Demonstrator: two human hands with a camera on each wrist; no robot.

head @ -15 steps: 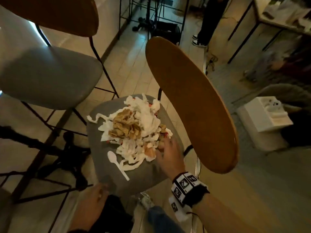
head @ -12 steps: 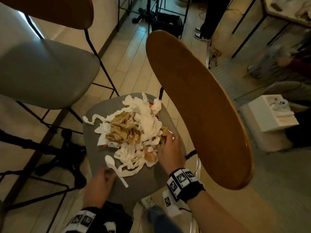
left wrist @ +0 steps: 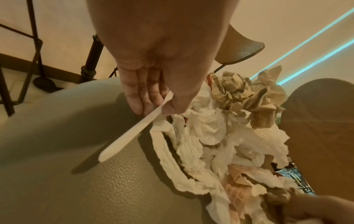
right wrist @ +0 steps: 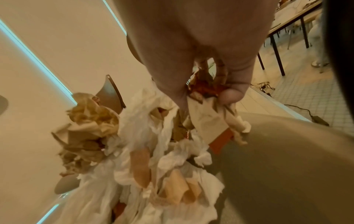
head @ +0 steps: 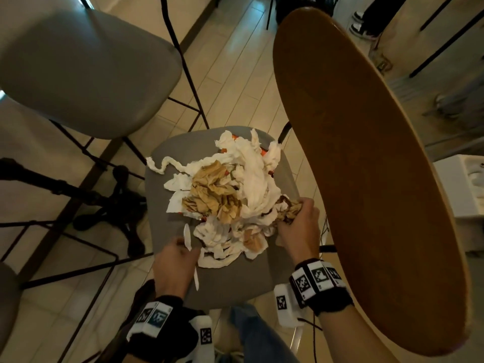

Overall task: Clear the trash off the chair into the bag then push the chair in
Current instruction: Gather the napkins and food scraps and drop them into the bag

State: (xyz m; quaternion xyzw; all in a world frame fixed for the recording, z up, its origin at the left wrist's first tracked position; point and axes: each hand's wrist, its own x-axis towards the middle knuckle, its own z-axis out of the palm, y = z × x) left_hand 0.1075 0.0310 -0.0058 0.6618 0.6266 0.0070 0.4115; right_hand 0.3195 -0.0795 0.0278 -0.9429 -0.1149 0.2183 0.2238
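A heap of crumpled white and brown paper trash (head: 225, 195) covers the grey seat (head: 235, 279) of the chair with the brown wooden back (head: 366, 166). My left hand (head: 180, 252) pinches a white plastic spoon (left wrist: 134, 131) between thumb and fingers at the heap's near left edge, its handle sticking out over the seat. At the heap's right edge my right hand (head: 296, 218) grips a wad of brown paper (right wrist: 206, 94) and lifts it a little. No bag shows in any view.
A second grey-seated chair (head: 86, 72) with black legs stands at the upper left. A black table base (head: 112, 205) and metal frames crowd the floor on the left. A white box (head: 461, 184) sits on the right, and a person's feet (head: 361, 27) show at the top.
My left hand came up from beside the seat and took hold of the white spoon, raising it off the seat. My right hand closed on brown paper at the heap's right edge.
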